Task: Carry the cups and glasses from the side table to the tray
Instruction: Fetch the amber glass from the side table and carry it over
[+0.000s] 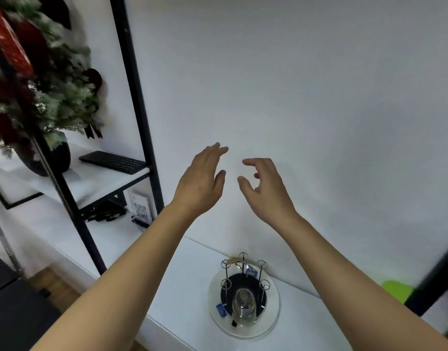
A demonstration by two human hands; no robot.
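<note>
Left hand (201, 183) raised, fingers straight, holding nothing; right hand (264, 188) beside it, fingers loosely curled, empty. Glass (244, 304) inverted on round tray (273, 310), near the white table's (182, 279) back edge.

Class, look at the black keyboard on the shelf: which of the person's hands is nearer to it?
Left. The left hand hangs in the air just right of the keyboard; the right hand is farther right, beyond the left.
</note>
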